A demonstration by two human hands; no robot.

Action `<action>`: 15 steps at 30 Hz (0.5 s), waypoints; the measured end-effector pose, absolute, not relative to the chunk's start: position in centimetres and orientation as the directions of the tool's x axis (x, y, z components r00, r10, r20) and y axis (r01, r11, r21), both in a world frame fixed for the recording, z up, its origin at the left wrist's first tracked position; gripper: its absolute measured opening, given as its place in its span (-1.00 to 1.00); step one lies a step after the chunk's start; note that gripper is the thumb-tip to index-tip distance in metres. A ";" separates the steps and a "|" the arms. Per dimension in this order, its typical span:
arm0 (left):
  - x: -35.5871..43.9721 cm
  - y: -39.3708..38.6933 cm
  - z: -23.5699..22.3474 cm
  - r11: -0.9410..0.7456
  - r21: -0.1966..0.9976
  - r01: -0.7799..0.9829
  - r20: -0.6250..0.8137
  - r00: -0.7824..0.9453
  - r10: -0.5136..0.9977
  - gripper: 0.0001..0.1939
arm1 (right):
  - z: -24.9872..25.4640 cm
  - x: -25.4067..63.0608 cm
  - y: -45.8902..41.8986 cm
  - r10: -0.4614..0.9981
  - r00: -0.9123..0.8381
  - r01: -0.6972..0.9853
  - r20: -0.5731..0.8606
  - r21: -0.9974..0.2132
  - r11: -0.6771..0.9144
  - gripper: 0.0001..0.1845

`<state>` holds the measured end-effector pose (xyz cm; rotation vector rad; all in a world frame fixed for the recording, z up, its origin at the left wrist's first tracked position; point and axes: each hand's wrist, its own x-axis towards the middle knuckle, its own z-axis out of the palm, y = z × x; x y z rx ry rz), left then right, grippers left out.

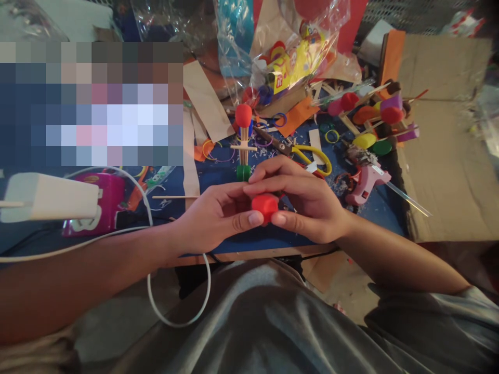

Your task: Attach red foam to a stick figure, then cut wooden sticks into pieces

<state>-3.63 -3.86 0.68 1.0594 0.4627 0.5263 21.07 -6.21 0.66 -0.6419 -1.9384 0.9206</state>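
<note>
My left hand (218,215) and my right hand (300,200) meet over the near edge of a blue board (273,244). Both pinch a small red cap (265,206) between thumbs and fingers. Just behind the hands stands a little stick figure (244,143) made of wooden sticks, with a red ball on top and a green cap at its base. A thin wooden stick (173,197) lies on the board left of my left hand.
Yellow-handled scissors (312,154) and a pink glue gun (364,182) lie right of the hands. More stick-and-cap figures (374,117) sit at the back right beside cardboard (448,145). A plastic bag of coloured pieces (288,52) is behind. A white cable (156,291) loops at the left.
</note>
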 end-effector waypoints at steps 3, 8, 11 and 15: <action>-3.5 -3.7 0.5 0.335 0.928 -0.160 -0.096 0.767 0.634 -0.53 | 0.9 21.2 -6.3 0.754 -0.502 0.012 0.424 -0.868 0.496 -0.53; -3.4 -3.9 0.7 0.232 0.958 -0.167 -0.042 0.720 0.693 -0.67 | 1.0 21.3 -6.6 0.802 -0.478 -0.003 0.358 -0.914 0.406 -0.57; -3.5 -4.1 0.9 0.180 0.969 -0.167 -0.007 0.713 0.701 -0.72 | 1.0 21.1 -6.7 0.828 -0.443 0.041 0.345 -0.914 0.403 -0.61; -3.7 -4.0 1.0 -0.002 0.995 -0.100 0.073 0.712 0.698 -0.74 | 1.0 21.0 -6.8 0.832 -0.432 0.062 0.347 -0.910 0.411 -0.67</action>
